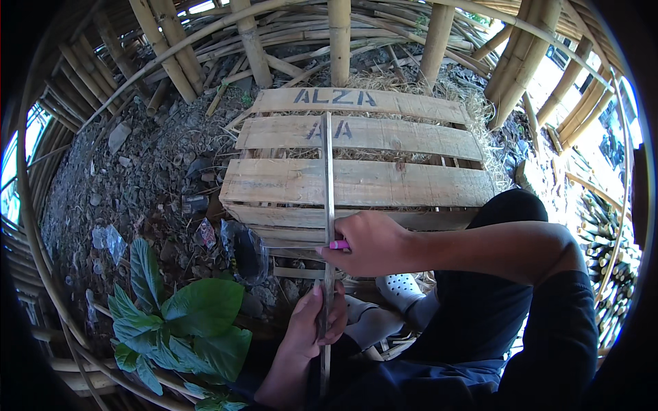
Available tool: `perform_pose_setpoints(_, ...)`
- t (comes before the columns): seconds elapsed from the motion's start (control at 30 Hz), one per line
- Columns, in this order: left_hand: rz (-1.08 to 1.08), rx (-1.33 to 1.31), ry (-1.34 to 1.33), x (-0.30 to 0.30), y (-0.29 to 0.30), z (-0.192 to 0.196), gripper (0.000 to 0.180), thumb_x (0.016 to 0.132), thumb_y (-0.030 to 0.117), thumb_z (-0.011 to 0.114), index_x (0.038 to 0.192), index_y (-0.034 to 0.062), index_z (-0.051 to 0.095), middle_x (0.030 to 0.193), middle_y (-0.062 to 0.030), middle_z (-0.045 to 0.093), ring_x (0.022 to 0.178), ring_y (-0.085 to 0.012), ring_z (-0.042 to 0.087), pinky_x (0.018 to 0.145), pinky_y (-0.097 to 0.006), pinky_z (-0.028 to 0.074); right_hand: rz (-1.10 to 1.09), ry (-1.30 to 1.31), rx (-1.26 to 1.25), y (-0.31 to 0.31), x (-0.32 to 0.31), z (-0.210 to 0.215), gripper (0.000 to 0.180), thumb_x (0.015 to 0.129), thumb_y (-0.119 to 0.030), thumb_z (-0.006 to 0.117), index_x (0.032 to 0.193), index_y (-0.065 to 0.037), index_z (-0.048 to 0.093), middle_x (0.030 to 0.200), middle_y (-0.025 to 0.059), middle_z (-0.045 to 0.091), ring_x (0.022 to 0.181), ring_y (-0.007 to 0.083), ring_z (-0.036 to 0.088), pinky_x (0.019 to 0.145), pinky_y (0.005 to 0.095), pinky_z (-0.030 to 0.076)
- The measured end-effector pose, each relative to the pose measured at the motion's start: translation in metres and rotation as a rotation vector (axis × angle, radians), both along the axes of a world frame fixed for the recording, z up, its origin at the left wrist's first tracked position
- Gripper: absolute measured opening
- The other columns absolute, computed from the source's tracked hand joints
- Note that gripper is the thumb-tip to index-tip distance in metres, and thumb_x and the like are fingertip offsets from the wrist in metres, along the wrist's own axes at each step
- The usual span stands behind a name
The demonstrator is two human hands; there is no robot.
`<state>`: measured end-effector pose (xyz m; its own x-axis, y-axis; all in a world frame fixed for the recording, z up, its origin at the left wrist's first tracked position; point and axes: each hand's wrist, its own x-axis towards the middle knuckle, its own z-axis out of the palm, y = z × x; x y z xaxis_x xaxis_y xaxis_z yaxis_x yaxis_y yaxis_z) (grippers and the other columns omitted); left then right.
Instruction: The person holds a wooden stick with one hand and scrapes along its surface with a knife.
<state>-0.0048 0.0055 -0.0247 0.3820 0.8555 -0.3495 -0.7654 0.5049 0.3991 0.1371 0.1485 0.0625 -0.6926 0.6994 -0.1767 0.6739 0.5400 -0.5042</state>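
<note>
A long, thin bamboo strip (328, 157) runs from my lap up over a slatted wooden crate (288, 179). My left hand (312, 316) is closed round its lower part. Higher up, my right hand (373, 243) is closed on a knife with a pink handle (339, 244). The thin blade points left and lies across the strip, just in front of the crate's near side. Part of the handle is hidden inside my fist.
A leafy green plant (199, 312) grows at the lower left, near a clear plastic bottle (247, 253). Stony ground with litter (110, 241) spreads to the left. Bamboo posts (339, 41) stand behind the crate. Cut bamboo pieces (606, 274) are stacked at the right. My feet wear light clogs (399, 291).
</note>
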Motion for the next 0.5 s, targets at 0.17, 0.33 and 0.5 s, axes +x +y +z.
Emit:
perform_pose_setpoints(0.17, 0.085, 0.059, 0.171, 0.009, 0.000, 0.005, 0.038, 0.100, 0.041, 0.038, 0.107, 0.0048, 0.047, 0.068, -0.0023, 0.041, 0.043, -0.0089, 0.037, 0.035, -0.021, 0.027, 0.036, -0.033, 0.005, 0.002, -0.002, -0.003, 0.045, 0.089, -0.041, 0.057, 0.076, 0.002, 0.061, 0.061, 0.0170, 0.061, 0.059, 0.0343, 0.064, 0.059, 0.0403, 0.052)
perform_pose_setpoints(0.33, 0.090, 0.057, 0.200, 0.005, 0.002, 0.011, 0.031, 0.101, 0.037, 0.039, 0.113, 0.0089, 0.045, 0.066, -0.0008, 0.041, 0.039, -0.0064, 0.033, 0.035, -0.020, 0.023, 0.020, -0.050, -0.128, 0.010, -0.002, 0.013, 0.052, 0.087, -0.046, 0.056, 0.076, 0.004, 0.063, 0.064, 0.0193, 0.063, 0.066, 0.0343, 0.066, 0.067, 0.0425, 0.053)
perform_pose_setpoints(0.5, 0.053, 0.060, 0.051, -0.002, 0.000, 0.000, 0.029, 0.102, 0.036, 0.038, 0.112, 0.0099, 0.046, 0.063, 0.0013, 0.040, 0.039, -0.0057, 0.033, 0.035, -0.020, 0.024, 0.069, 0.089, -0.229, 0.019, 0.009, 0.008, 0.047, 0.080, -0.044, 0.065, 0.068, 0.002, 0.065, 0.058, 0.0159, 0.061, 0.059, 0.0286, 0.064, 0.061, 0.0383, 0.052)
